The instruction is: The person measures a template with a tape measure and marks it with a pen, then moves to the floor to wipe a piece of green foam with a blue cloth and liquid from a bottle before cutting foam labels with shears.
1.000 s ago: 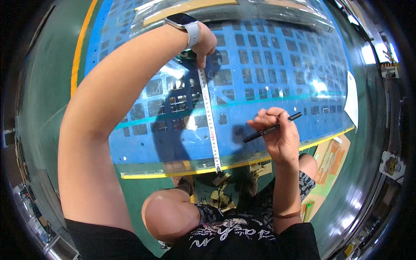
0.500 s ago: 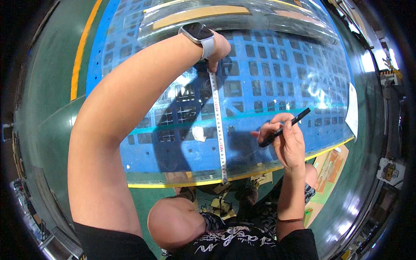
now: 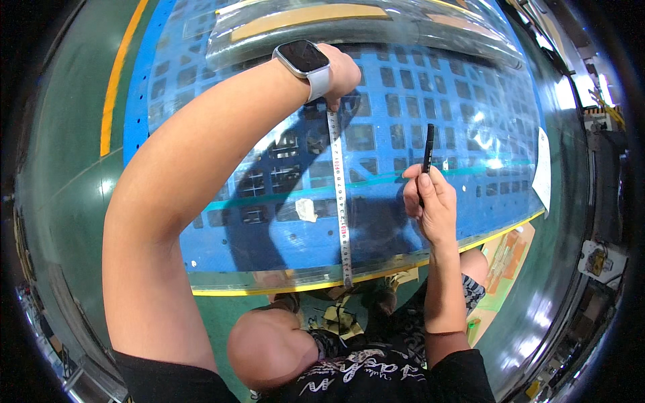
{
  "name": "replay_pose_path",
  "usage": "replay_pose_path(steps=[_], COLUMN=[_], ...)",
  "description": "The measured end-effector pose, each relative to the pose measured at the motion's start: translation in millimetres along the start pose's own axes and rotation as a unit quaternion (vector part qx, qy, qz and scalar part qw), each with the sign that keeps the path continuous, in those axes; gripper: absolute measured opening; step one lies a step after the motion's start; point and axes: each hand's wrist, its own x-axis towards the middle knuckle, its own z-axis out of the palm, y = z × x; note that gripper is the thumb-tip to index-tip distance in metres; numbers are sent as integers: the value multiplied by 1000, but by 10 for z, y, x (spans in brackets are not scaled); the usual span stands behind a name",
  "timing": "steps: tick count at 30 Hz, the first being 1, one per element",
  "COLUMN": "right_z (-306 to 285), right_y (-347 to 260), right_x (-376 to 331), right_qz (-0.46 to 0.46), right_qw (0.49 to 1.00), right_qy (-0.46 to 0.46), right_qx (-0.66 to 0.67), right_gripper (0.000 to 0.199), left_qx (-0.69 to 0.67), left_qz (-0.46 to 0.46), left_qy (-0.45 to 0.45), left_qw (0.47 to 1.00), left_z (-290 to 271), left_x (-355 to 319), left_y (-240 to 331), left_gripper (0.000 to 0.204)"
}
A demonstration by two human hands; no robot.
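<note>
A white tape measure blade (image 3: 341, 195) runs out across a clear plastic sheet (image 3: 383, 250) on a blue slotted table. My left hand (image 3: 341, 70) reaches far over the sheet and is closed on the blade's far end; most of its fingers are hidden behind the hand and wrist. The blade's near end reaches the sheet's yellow-edged front. To the right, my right hand (image 3: 433, 201) is raised above the sheet with a black marker pen (image 3: 428, 144) gripped in its fingers. The pen points nearly straight up in the picture.
A roll of clear plastic (image 3: 403, 39) with a tan core lies across the table's far side. A scrap of white paper (image 3: 306, 209) sits left of the tape; a white paper sheet (image 3: 541, 171) hangs at the right edge. Below right is a cardboard piece (image 3: 505, 258).
My right hand has turned and shifted slightly left, swinging the marker pen from a slant to nearly upright. My left hand stays on the tape's far end.
</note>
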Motion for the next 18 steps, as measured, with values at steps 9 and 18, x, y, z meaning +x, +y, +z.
replay_pose_path(steps=[9,18], right_z=[-27,-312], right_y=[167,-261], right_x=[119,315], right_qz=[-64,-210], right_qw=[990,943], right_qy=[26,193], right_qx=[120,-174], right_gripper=[30,33], left_qx=[1,19], left_qz=[-5,-39], left_qy=[16,-4], left_qw=[1000,999], left_z=[31,4], left_x=[70,96], left_y=[25,67], left_gripper=[36,38])
